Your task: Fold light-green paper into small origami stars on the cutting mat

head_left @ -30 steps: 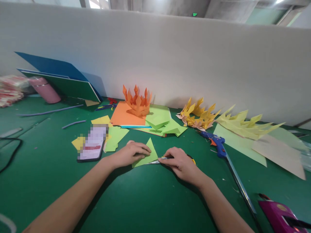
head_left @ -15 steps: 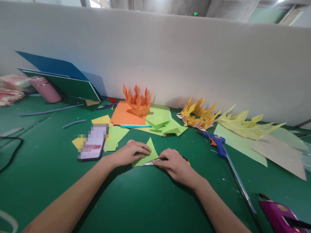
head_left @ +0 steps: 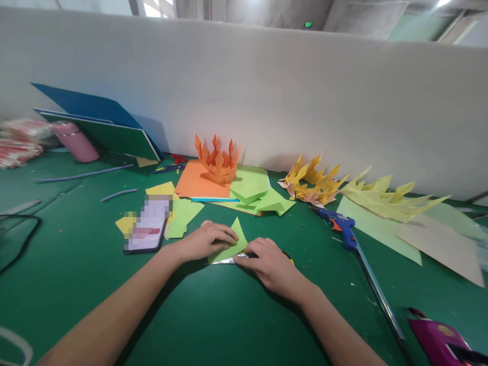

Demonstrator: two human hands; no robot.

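The left hand (head_left: 208,241), grip released, presses the light-green folded paper triangle (head_left: 239,238) flat on the green counter (head_left: 213,320). The right hand (head_left: 269,264) grasps a silver-bladed, yellow-handled cutter (head_left: 223,261) laid along the triangle's near edge.

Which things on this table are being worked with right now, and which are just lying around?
In hand: green paper triangle, pressed under left hand; metal-bladed tool, gripped by right hand.
Lying about: phone, orange paper crown, blue glue gun, pink bottle.
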